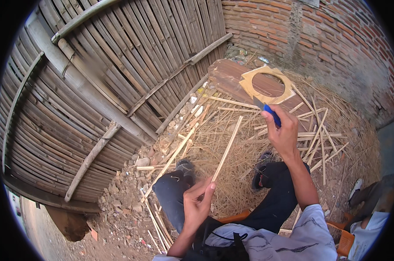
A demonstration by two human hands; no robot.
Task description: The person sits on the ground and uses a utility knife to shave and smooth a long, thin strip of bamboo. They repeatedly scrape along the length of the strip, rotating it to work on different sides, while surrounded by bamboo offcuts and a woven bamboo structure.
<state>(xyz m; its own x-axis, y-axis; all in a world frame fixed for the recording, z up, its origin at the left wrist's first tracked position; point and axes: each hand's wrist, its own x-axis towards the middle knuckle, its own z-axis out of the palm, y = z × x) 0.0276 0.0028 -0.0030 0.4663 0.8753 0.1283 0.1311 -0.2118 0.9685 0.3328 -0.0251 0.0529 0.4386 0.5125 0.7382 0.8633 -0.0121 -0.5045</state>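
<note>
Strip and knife, one in each bare hand of a person sitting outdoors, seen from above. The left hand is low and left of centre, between the knees; its grip pinches the strip near its lower end, thumb against fingers. The strip, pale, thin and straight, slants up and to the right, over dry straw. The right hand is higher and to the right, its grip closed around the knife's blue handle. The blade points up and left, well apart from the strip. In this view it overlaps the near edge of a pale frame with stepped corners and a large round hole; whether they touch cannot be told. The frame lies on a brown board on the ground. More loose sticks lie crisscrossed right of the right hand, and others lie on the left beside rubble. The person wears dark trousers and a pale, dark-lined shirt. A slatted wall rises on the left, a brick wall at the back right. Another person's shoe shows at the lower right.
</note>
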